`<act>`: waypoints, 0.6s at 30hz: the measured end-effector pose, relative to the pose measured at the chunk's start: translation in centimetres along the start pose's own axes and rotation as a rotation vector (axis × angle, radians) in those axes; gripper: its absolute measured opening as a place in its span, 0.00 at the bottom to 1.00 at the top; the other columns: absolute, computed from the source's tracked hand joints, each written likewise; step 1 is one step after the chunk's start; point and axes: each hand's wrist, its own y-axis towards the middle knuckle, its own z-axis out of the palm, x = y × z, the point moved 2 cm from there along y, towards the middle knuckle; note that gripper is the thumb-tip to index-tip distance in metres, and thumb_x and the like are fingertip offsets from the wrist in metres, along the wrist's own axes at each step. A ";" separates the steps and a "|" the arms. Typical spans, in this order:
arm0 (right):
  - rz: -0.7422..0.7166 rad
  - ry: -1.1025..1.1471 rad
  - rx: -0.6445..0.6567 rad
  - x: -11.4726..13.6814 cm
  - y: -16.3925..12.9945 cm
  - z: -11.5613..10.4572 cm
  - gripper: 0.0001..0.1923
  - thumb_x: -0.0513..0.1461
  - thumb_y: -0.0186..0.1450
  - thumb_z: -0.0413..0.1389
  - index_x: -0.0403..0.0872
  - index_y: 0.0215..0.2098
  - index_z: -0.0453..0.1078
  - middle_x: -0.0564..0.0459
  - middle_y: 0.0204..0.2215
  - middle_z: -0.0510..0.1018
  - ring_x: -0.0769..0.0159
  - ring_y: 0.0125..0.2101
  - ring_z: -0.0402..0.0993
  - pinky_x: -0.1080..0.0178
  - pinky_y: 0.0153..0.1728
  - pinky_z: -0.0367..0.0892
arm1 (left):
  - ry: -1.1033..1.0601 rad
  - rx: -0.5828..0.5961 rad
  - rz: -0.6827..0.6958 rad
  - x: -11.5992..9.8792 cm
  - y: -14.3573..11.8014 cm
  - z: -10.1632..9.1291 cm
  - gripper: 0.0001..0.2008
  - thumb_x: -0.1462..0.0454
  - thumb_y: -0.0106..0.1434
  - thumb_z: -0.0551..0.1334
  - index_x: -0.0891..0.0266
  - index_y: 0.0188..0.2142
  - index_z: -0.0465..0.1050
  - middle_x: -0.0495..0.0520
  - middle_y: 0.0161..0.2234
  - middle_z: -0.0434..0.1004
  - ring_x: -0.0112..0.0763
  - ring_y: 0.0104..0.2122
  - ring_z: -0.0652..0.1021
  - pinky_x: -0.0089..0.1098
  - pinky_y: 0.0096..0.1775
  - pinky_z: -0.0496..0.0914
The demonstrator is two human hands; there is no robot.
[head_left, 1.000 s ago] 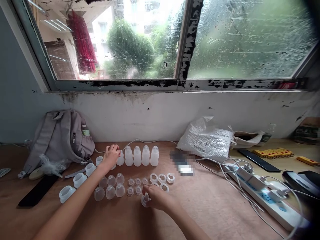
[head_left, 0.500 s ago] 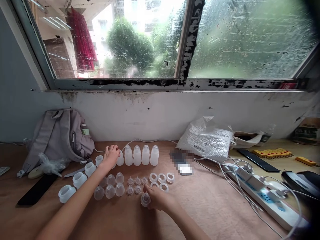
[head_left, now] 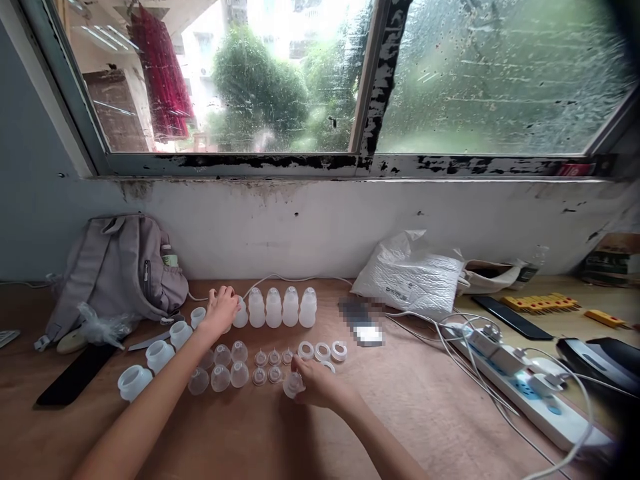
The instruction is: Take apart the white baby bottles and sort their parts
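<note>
My left hand (head_left: 223, 311) is curled over the left end of the back row of frosted baby bottles (head_left: 273, 309). Its fingers close on a bottle (head_left: 227, 329), mostly covered by the hand. Nearer me, my right hand (head_left: 317, 385) pinches a clear bottle nipple (head_left: 293, 385), tilted and slightly right of two short rows of nipples (head_left: 275, 375). White rings (head_left: 323, 351) lie just beyond the right hand, which partly covers them. Clear dome caps (head_left: 221, 378) stand in rows between my arms. Wide-mouthed white bottle bodies (head_left: 135, 383) form a slanting line beside my left forearm.
A grey backpack (head_left: 123, 270) leans at the back left, near a black flat object (head_left: 75, 378). A silver plastic bag (head_left: 410, 273) rests by the wall. At right, cables run to a white power strip (head_left: 540, 400); yellow tools (head_left: 540, 303) lie behind it.
My right hand has moved slightly up and away from me, and the nipple in it has tilted. The left hand stays at the same bottle. The view has shifted slightly.
</note>
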 end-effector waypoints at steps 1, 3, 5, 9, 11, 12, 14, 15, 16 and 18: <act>0.000 0.004 -0.013 -0.1 -0.1 -0.3 0.26 0.36 0.46 0.60 0.45 0.43 0.60 0.47 0.36 0.70 0.59 0.35 0.67 0.64 0.30 0.58 | 0.004 -0.003 -0.012 -0.1 -0.1 -0.3 0.09 0.65 0.59 0.52 0.61 0.33 0.70 0.60 0.40 0.67 0.42 0.43 0.64 0.42 0.45 0.54; -0.002 0.015 -0.042 -0.3 -0.3 -0.9 0.24 0.36 0.46 0.59 0.45 0.41 0.60 0.48 0.35 0.70 0.61 0.34 0.66 0.66 0.29 0.57 | 0.001 -0.023 -0.057 -0.5 -0.6 -1.2 0.09 0.65 0.58 0.52 0.63 0.37 0.69 0.61 0.41 0.67 0.44 0.44 0.64 0.43 0.44 0.55; -0.011 0.024 -0.079 -0.4 -0.5 -1.4 0.22 0.35 0.46 0.58 0.45 0.40 0.59 0.49 0.33 0.69 0.62 0.33 0.66 0.67 0.28 0.56 | -0.050 -0.058 -0.099 -1.6 -1.8 -2.3 0.11 0.63 0.58 0.53 0.63 0.40 0.68 0.62 0.42 0.67 0.46 0.44 0.64 0.44 0.43 0.56; -0.058 0.053 -0.196 -0.5 -0.8 -2.2 0.20 0.33 0.47 0.55 0.46 0.38 0.58 0.52 0.30 0.69 0.64 0.30 0.64 0.67 0.28 0.55 | -0.438 0.050 0.049 -6.4 -5.3 -3.7 0.11 0.59 0.59 0.53 0.57 0.40 0.68 0.54 0.39 0.70 0.37 0.41 0.68 0.36 0.42 0.60; -0.101 0.085 -0.238 -0.4 -1.1 -2.5 0.18 0.34 0.48 0.55 0.46 0.38 0.58 0.53 0.29 0.68 0.65 0.30 0.64 0.67 0.28 0.56 | -0.649 0.132 0.108 -9.1 -6.9 -3.6 0.11 0.58 0.58 0.55 0.55 0.40 0.67 0.50 0.37 0.71 0.33 0.39 0.70 0.32 0.39 0.62; -0.121 0.101 -0.255 -0.3 -1.2 -2.6 0.17 0.34 0.49 0.55 0.46 0.37 0.58 0.53 0.29 0.68 0.65 0.30 0.64 0.67 0.28 0.57 | -0.713 0.151 0.112 -10.3 -7.4 -3.4 0.11 0.58 0.57 0.55 0.55 0.40 0.67 0.50 0.37 0.71 0.33 0.39 0.70 0.30 0.39 0.63; -0.147 0.118 -0.291 -0.1 -1.4 -2.9 0.15 0.34 0.50 0.54 0.47 0.35 0.57 0.53 0.30 0.68 0.65 0.30 0.64 0.66 0.30 0.58 | -0.781 0.198 0.074 -11.9 -8.0 -2.8 0.11 0.59 0.56 0.55 0.56 0.39 0.67 0.50 0.37 0.71 0.32 0.37 0.72 0.29 0.37 0.64; -0.148 0.120 -0.306 0.0 -1.6 -3.0 0.14 0.34 0.50 0.54 0.47 0.35 0.57 0.53 0.30 0.68 0.65 0.31 0.64 0.66 0.30 0.58 | -0.794 0.216 0.052 -12.4 -8.0 -2.5 0.11 0.60 0.56 0.55 0.56 0.39 0.67 0.51 0.36 0.71 0.32 0.36 0.72 0.29 0.36 0.64; -0.142 0.120 -0.315 0.1 -1.7 -3.1 0.14 0.33 0.50 0.54 0.47 0.34 0.58 0.53 0.30 0.68 0.65 0.31 0.64 0.66 0.31 0.58 | -0.799 0.232 0.032 -12.8 -7.9 -2.3 0.10 0.60 0.56 0.55 0.57 0.39 0.68 0.51 0.36 0.71 0.32 0.35 0.73 0.29 0.35 0.64; -0.121 0.127 -0.316 0.2 -1.8 -3.3 0.13 0.33 0.50 0.54 0.48 0.33 0.58 0.53 0.31 0.68 0.65 0.32 0.64 0.66 0.31 0.58 | -0.806 0.245 0.014 -12.9 -7.6 -2.0 0.09 0.61 0.57 0.55 0.57 0.37 0.68 0.51 0.36 0.72 0.32 0.34 0.73 0.29 0.35 0.64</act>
